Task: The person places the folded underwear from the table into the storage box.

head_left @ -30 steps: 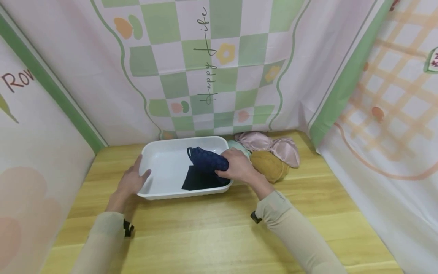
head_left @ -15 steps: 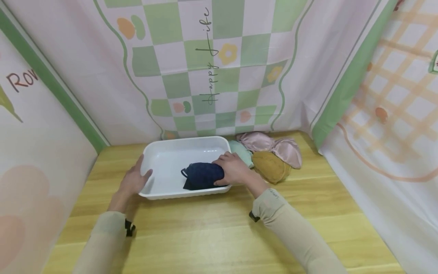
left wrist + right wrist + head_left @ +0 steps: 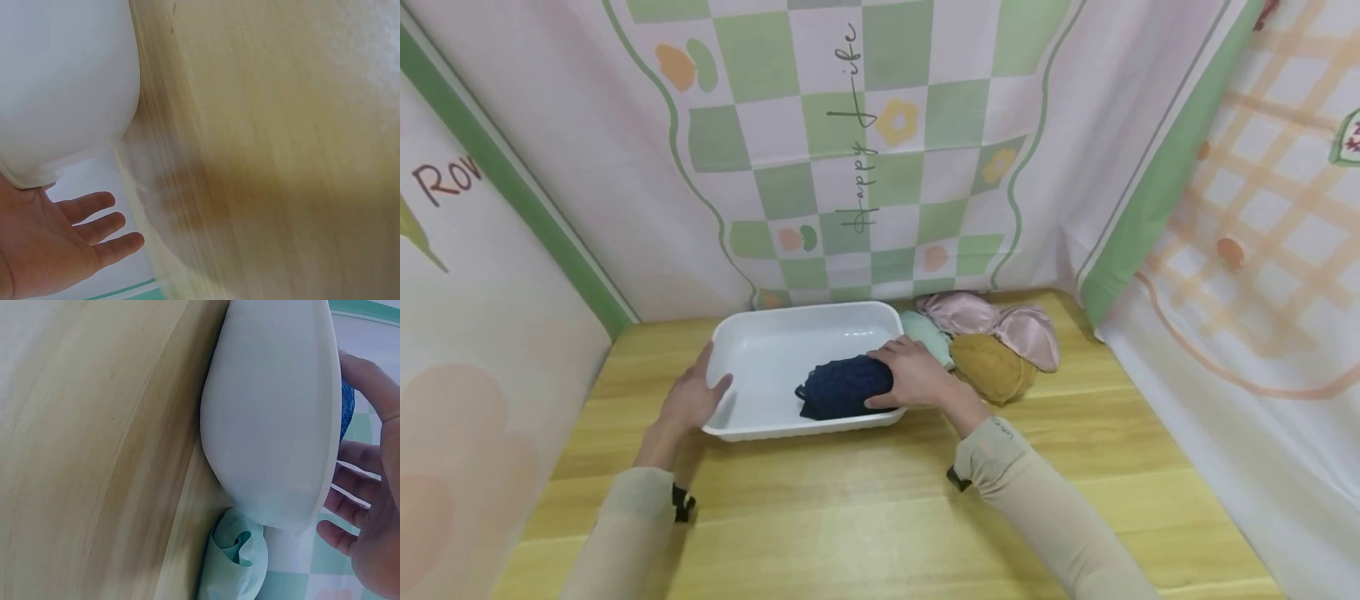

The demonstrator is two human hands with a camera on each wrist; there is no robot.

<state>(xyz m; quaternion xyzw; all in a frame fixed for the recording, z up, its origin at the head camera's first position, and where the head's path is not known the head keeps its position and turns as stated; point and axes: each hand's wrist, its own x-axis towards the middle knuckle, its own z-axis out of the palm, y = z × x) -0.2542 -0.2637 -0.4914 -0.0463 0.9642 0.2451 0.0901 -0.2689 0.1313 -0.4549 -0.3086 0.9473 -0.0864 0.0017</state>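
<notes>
In the head view a folded navy bra (image 3: pixel 844 388), a strap loop at its left end, lies in the front right part of a white plastic tray (image 3: pixel 752 367). My right hand (image 3: pixel 910 371) holds the bra's right end, reaching over the tray's rim. From the right wrist only a blue lacy edge of the bra (image 3: pixel 347 409) shows behind the rim, between thumb and fingers. My left hand (image 3: pixel 691 398) grips the tray's left end, thumb over the rim. Its other fingers (image 3: pixel 103 225) extend loosely outside the wall in the left wrist view.
Right of the tray lie a mint-green bra (image 3: pixel 927 333), partly hidden by my right hand, a mustard bra (image 3: pixel 992 367) and a pink satin bra (image 3: pixel 1026 333). The wooden table (image 3: pixel 842 517) ends at a checked curtain (image 3: pixel 895 192) behind.
My right hand has lowered the navy bra toward the front of the tray, covering the black cloth part there. It then barely moves. The left hand stays on the tray's left end.
</notes>
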